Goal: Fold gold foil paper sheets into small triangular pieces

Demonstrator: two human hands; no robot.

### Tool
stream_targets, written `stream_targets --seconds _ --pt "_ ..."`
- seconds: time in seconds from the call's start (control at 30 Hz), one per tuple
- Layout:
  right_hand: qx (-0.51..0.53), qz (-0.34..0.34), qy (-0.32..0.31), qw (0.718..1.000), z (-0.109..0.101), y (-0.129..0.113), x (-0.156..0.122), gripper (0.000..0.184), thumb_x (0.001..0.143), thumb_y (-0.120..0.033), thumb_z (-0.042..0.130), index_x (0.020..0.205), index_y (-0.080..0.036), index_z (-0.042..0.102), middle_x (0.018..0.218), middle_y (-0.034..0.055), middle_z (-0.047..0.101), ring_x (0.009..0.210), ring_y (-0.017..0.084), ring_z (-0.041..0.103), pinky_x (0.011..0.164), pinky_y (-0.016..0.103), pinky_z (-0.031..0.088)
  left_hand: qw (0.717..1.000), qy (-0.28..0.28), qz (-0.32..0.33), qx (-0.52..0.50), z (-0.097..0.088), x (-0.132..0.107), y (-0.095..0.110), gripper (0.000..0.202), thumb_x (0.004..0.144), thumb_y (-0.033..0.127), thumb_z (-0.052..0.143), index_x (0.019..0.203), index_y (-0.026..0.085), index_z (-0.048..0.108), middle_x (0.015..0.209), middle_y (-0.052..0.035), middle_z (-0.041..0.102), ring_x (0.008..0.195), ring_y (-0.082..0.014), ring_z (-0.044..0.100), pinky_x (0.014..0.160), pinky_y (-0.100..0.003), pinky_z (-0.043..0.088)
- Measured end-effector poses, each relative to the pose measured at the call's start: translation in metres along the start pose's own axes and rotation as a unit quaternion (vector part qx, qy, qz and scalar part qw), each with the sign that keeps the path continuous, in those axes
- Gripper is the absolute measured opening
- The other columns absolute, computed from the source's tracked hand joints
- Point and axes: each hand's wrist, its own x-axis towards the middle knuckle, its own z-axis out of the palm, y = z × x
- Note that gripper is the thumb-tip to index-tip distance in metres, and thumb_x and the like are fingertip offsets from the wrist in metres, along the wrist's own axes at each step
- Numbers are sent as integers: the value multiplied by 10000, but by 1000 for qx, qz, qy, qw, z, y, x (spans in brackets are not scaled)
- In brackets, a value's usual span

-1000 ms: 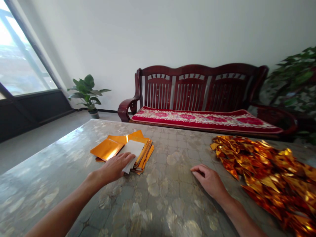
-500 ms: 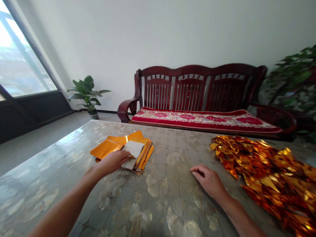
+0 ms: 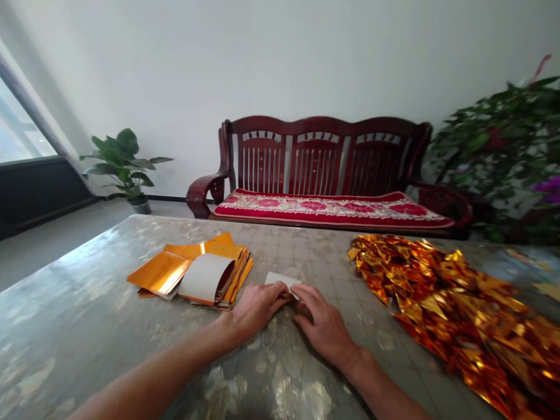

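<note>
Close together over the middle of the table, both hands are at one sheet of foil paper [image 3: 282,278], its pale side up. My left hand [image 3: 257,310] pinches its near left edge. Opposite it, my right hand [image 3: 324,328] has its fingertips closed at the sheet's right side. The fingers cover the near edge. To the left lies a stack of gold foil paper [image 3: 160,272]; one sheet on it curls up with its grey-white back [image 3: 205,276] showing. A heap of folded gold foil pieces [image 3: 431,303] spreads to the right of my right hand.
The table [image 3: 184,350] has a glossy, flower-patterned top. Beyond its far edge stands a dark red wooden bench [image 3: 326,140] with a red floral cushion [image 3: 332,208]. A potted plant [image 3: 126,160] is at the left, leafy plants [image 3: 494,140] at the right. Clear plastic [image 3: 522,265] lies behind the heap.
My left hand has moved right from the stack to the middle with a sheet. My right hand has come in to meet it at the sheet. The view has turned slightly right.
</note>
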Motion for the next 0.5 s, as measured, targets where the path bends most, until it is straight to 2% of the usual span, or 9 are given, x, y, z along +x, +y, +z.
stream_targets --seconds 0.07,0.13,0.17,0.27,0.33,0.43,0.5 --pt "-3 23 -4 1000 0 0 1 442 811 -133 557 1228 -261 630 1189 47 690 992 203 664 903 345 523 999 -1 -2 -32 12 6 8 157 949 350 534 1053 267 617 954 10 743 857 -167 696 703 -214 447" --pt "-3 67 3 998 -3 6 3 254 858 -195 539 1037 -254 709 1005 39 744 925 214 681 839 331 530 999 -1 -24 -37 19 10 10 136 905 317 584 1025 266 624 907 12 740 829 -177 692 685 -223 434" --pt "1 94 11 996 -6 10 3 217 871 -220 530 962 -253 724 939 36 753 882 216 688 804 324 530 998 2 -42 -36 21 11 9 120 883 304 603 991 262 636 873 12 738 805 -181 689 671 -227 424" --pt "18 170 34 985 -14 24 4 197 855 -277 547 901 -247 736 869 32 768 799 223 700 728 309 520 993 28 -96 -68 23 14 1 90 847 300 626 880 236 681 810 4 738 766 -185 677 648 -234 407" --pt "24 200 31 979 -17 32 5 194 830 -300 560 878 -236 737 811 24 767 733 216 696 661 290 502 985 45 -127 -104 25 14 -6 144 850 331 620 846 217 708 771 -2 735 735 -185 665 628 -237 400" --pt "28 217 19 976 -17 39 5 193 809 -307 559 838 -222 729 721 10 747 642 194 669 574 261 461 979 51 -144 -136 31 14 -15 199 862 349 606 846 199 735 731 -4 722 695 -181 646 606 -241 388" --pt "26 218 19 975 -16 41 5 197 816 -309 554 851 -221 727 715 7 742 622 185 660 568 260 459 979 59 -139 -139 34 14 -17 197 876 335 596 856 198 737 740 -4 719 701 -175 642 618 -240 393"
